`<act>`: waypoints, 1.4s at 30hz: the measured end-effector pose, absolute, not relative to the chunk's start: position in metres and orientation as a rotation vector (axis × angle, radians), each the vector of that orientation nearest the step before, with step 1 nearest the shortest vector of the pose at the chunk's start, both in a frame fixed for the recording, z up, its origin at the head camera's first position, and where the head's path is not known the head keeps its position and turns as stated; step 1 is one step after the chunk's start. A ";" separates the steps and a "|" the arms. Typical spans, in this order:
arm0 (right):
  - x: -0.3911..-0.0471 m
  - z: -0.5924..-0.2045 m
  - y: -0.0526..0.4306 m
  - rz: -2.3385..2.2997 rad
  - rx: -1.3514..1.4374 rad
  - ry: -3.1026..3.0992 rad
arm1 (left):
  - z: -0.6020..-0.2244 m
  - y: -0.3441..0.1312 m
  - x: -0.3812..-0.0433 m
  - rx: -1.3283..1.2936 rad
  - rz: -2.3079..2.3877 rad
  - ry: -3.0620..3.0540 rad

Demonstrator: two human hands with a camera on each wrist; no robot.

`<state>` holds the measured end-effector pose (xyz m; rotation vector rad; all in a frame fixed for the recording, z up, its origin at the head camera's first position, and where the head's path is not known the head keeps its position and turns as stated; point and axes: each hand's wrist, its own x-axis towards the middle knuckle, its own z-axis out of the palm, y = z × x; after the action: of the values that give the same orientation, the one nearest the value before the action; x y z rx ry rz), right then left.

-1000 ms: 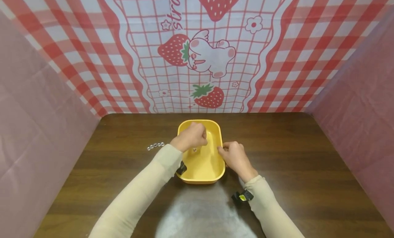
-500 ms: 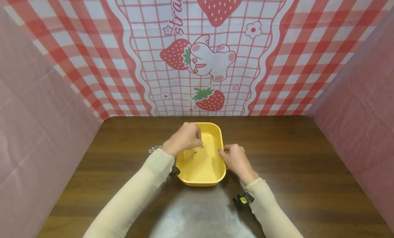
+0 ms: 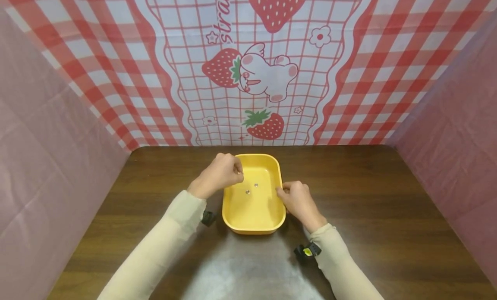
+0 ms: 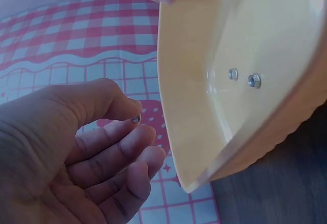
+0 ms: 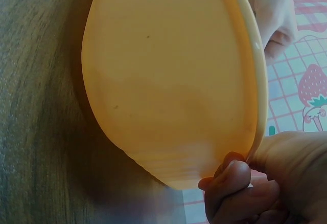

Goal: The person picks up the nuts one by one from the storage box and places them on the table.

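My left hand (image 3: 217,175) is over the left rim of a yellow bin (image 3: 254,229). Thumb and fingers pinch a small metal nut (image 4: 136,117), seen clearly in the left wrist view. On the bin's floor lie a silvery flange nut (image 4: 254,80) and another nut (image 4: 233,74), a little apart. At the opposite side, my right hand (image 3: 300,203) grips the bin's rim, thumb on one face of the wall and curled fingers on the other.
The bin stands on a dark wooden table (image 3: 369,205). Behind it rises a red-and-white strawberry cloth (image 3: 264,125), with pink cloth walls (image 3: 446,132) at both sides.
My left hand has moved left from over the bin's middle. A second nut now lies in the bin. The row of nuts on the table is now hidden. My right hand keeps its grip.
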<state>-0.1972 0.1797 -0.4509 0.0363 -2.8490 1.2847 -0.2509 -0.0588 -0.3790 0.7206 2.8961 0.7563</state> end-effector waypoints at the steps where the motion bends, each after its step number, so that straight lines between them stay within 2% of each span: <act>1: -0.197 -0.451 0.180 1.281 0.038 -2.852 | -0.379 -0.061 -0.250 0.727 0.765 2.894; 12: -0.198 -0.450 0.180 1.298 0.030 -2.858 | -0.384 -0.090 -0.239 0.722 0.849 2.910; 42: -0.198 -0.449 0.180 1.291 0.015 -2.867 | -0.419 -0.167 -0.239 0.504 0.751 2.950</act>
<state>-0.1975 0.1799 -0.4493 0.0152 -2.8670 1.2907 -0.2390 -0.1672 -0.4191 0.5045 2.9495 0.7508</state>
